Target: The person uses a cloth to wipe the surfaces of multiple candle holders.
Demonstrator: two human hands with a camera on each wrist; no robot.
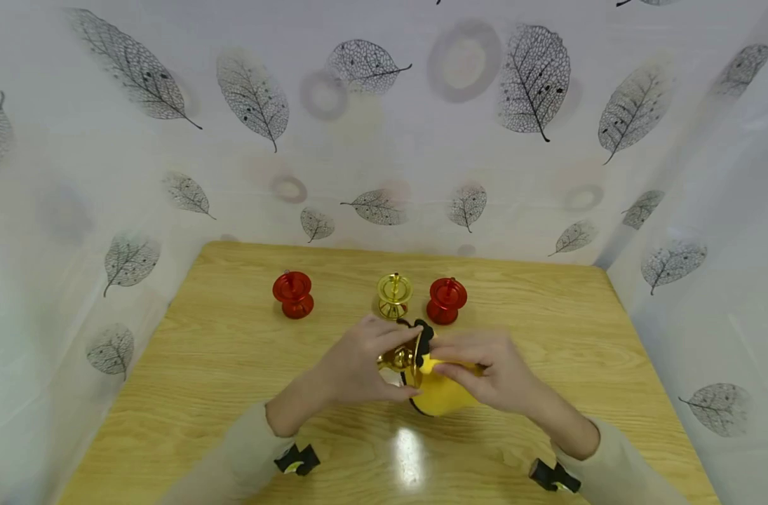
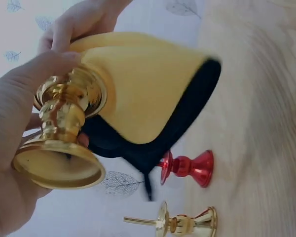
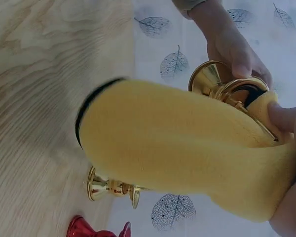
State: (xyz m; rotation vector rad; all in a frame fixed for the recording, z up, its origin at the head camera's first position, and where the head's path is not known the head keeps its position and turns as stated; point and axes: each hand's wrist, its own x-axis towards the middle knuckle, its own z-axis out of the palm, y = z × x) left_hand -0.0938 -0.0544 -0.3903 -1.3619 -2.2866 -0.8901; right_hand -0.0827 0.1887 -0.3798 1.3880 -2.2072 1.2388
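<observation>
My left hand [image 1: 358, 361] grips a shiny gold candlestick [image 2: 62, 116] above the table, with the stem tilted sideways and the dish towards my right hand. The thumb and fingers reach around the dish's rim. My right hand [image 1: 492, 370] pinches a yellow cloth with a black edge [image 3: 172, 143] against the dish. Most of the cloth hangs down below the fingers, and its black loop dangles in the left wrist view. In the right wrist view a thin spike shows beside the cloth. Cloth and fingers hide part of the dish.
Behind the hands stand a second gold candlestick [image 1: 393, 298] and a red one [image 1: 447, 300] close to its right. Another red candlestick [image 1: 293, 294] is farther left. All are upright on the wooden table [image 1: 232, 365]. A leaf-print curtain [image 1: 384, 126] surrounds the back and sides.
</observation>
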